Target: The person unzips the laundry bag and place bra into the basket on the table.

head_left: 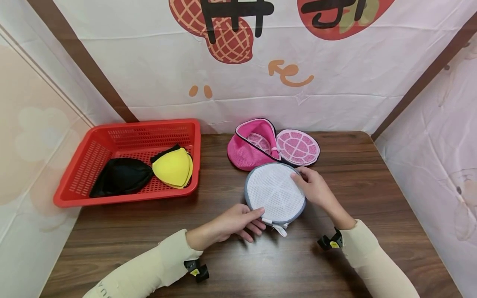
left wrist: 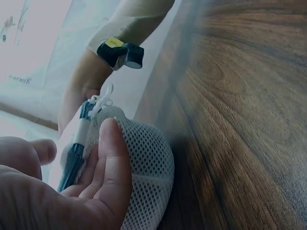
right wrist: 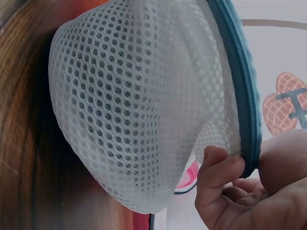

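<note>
Holds a white mesh bag (head_left: 275, 192) by its rim: near edge in half-curled left grip (head_left: 238, 221), far right edge in pinched right grip (head_left: 314, 187)

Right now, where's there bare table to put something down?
Bare table lies right of the right hand, between the two sleeves at the near side, and in a strip between the red basket and the white mesh bag. It's crowded just behind that bag: the pink mesh bag and light-pink mesh disc sit close together there.
</note>
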Demonstrator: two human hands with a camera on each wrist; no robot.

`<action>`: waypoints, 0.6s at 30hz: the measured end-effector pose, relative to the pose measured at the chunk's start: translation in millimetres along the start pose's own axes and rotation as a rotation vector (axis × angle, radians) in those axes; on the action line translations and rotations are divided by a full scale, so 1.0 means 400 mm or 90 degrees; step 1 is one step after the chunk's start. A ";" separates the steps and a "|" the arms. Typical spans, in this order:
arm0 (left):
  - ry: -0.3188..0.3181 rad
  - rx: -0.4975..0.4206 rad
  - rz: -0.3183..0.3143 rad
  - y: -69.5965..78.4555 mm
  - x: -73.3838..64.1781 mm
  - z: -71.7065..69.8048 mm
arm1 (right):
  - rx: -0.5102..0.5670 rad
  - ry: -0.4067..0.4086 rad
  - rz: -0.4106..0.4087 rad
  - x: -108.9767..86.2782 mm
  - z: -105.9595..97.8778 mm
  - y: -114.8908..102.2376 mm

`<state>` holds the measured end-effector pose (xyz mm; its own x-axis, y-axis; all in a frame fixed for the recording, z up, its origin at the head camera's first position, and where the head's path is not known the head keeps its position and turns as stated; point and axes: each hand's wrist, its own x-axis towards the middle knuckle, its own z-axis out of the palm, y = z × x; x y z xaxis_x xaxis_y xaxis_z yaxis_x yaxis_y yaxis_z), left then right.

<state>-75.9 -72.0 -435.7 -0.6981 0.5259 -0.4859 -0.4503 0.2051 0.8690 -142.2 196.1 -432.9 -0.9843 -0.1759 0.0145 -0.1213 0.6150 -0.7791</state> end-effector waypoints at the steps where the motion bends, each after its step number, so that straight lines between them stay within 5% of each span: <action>1: 0.001 -0.004 0.002 -0.001 -0.001 0.000 | 0.004 0.002 -0.003 0.000 0.004 -0.003; 18: 0.050 -0.074 0.048 -0.025 -0.006 0.011 | -0.030 0.019 0.000 -0.013 0.032 -0.018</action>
<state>-67.4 -71.7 -442.8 -0.7713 0.4692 -0.4299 -0.4536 0.0685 0.8886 -134.6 182.8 -435.6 -0.9877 -0.1525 0.0340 -0.1263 0.6510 -0.7485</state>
